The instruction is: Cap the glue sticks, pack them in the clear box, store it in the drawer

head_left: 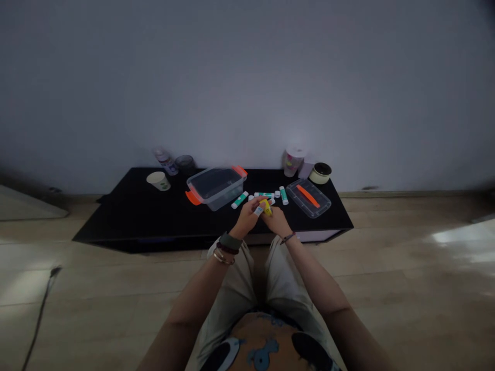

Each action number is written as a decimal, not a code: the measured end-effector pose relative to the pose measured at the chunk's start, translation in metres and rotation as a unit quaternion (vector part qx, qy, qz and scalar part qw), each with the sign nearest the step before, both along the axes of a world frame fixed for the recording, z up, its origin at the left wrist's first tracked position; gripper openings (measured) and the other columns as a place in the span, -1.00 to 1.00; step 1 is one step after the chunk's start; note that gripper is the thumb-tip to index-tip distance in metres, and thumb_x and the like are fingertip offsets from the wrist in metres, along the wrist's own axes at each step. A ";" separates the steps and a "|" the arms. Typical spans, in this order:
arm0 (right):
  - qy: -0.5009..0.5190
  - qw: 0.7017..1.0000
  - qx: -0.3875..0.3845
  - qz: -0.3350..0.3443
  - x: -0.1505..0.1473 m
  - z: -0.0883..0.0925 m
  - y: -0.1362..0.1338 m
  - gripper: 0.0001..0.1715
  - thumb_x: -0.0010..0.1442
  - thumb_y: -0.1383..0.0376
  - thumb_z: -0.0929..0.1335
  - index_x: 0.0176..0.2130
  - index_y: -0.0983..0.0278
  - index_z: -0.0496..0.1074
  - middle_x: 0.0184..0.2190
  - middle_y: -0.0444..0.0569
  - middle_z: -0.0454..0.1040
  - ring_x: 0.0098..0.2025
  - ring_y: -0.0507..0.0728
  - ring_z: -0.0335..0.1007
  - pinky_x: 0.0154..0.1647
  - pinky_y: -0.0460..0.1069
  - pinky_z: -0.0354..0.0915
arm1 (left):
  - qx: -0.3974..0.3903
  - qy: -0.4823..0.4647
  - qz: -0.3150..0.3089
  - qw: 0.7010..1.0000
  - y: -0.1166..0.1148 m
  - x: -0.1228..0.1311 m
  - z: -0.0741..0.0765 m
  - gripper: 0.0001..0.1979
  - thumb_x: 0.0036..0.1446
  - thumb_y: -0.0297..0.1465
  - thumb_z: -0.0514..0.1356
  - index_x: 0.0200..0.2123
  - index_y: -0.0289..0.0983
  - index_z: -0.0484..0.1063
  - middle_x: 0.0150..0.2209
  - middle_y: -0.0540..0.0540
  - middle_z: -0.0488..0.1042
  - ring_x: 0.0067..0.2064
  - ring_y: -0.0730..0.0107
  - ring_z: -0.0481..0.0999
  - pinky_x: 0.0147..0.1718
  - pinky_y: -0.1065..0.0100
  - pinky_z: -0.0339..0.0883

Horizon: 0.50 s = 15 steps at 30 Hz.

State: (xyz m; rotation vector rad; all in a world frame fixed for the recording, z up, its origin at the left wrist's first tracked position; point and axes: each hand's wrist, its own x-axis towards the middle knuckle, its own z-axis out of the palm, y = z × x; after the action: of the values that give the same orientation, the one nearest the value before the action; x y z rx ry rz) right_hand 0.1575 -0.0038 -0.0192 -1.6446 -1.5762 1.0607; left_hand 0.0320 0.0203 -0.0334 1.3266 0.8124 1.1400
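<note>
Both hands meet above the front edge of the black table (174,221), fingers bent. Left hand (247,219): clamped on a small white piece (259,211) with a blue mark. Right hand (277,221): clamped on a yellow piece (267,207), positioned directly beside the white piece, between the two hands. Whether the two pieces are joined cannot be determined, as the fingers cover part of each.

Adjacent parts, on the tabletop just beyond the hands: one green-and-white tube (240,200) lies at an angle to the left; a second tube (263,195) lies crosswise behind the fingers; a third tube (283,195) lies to the right, with a white cap (277,194) between it and the second.

Left of the tubes stands a clear container (226,196) with orange end clips. Right of them, a clear lid (301,206) with an orange handle lies flat.

Rear right, near the wall: a cream pot (319,177) with a dark cover, and a lidded cup (291,164). Rear left: a paper cup (158,181), a bottle (167,163) and a dark cup (186,166).
</note>
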 end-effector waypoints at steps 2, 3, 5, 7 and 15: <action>0.078 0.995 -0.062 0.025 -0.002 0.001 -0.001 -0.66 0.18 0.25 0.35 -0.55 0.22 0.17 -0.70 -0.24 0.16 -0.65 -0.04 0.07 -0.59 -0.12 -0.02 | -0.006 0.008 0.009 1.000 0.001 -0.002 -0.003 -0.49 0.10 -0.05 0.28 -0.06 -0.34 0.50 -0.13 -0.28 0.63 -0.06 0.08 0.62 0.02 0.08 0.44; 0.107 0.990 -0.090 0.036 -0.003 0.003 -0.002 -0.66 0.20 0.26 0.32 -0.54 0.20 0.14 -0.73 -0.28 0.09 -0.69 -0.04 0.01 -0.62 -0.12 -0.02 | -0.010 0.014 0.019 1.000 0.001 -0.002 -0.005 -0.49 0.08 -0.05 0.29 -0.07 -0.34 0.50 -0.15 -0.27 0.63 -0.07 0.07 0.62 0.00 0.08 0.45; 0.107 0.987 -0.106 0.046 -0.004 0.005 -0.003 -0.68 0.24 0.23 0.28 -0.52 0.18 0.13 -0.75 -0.32 0.02 -0.72 -0.04 -0.06 -0.65 -0.11 -0.02 | -0.016 0.022 0.038 0.999 0.001 -0.002 -0.006 -0.49 0.07 -0.04 0.29 -0.10 -0.34 0.51 -0.16 -0.27 0.63 -0.09 0.06 0.63 -0.03 0.08 0.46; 0.043 0.996 -0.072 0.043 -0.004 0.008 -0.004 -0.67 0.26 0.20 0.28 -0.51 0.21 0.18 -0.73 -0.28 0.09 -0.70 -0.03 0.03 -0.62 -0.10 0.03 | -0.017 0.014 0.039 0.999 0.000 -0.001 -0.006 -0.48 0.07 -0.03 0.29 -0.09 -0.34 0.50 -0.15 -0.26 0.63 -0.08 0.07 0.62 -0.03 0.09 0.46; -0.236 0.971 0.038 0.015 0.001 0.008 -0.007 -0.64 0.30 0.09 0.31 -0.21 0.33 0.51 -0.23 0.16 0.57 -0.20 0.19 0.52 -0.32 -0.06 0.19 | -0.031 -0.040 0.031 0.998 -0.013 0.004 0.002 -0.45 0.06 0.00 0.31 -0.07 -0.32 0.49 -0.12 -0.27 0.63 -0.04 0.11 0.61 0.03 0.13 0.41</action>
State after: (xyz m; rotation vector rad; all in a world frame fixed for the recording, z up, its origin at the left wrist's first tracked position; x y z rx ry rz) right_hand 0.1580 -0.0110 -0.0110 -1.9204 -1.9145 0.6368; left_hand 0.0363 0.0076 -0.0314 1.2047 0.8289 1.1988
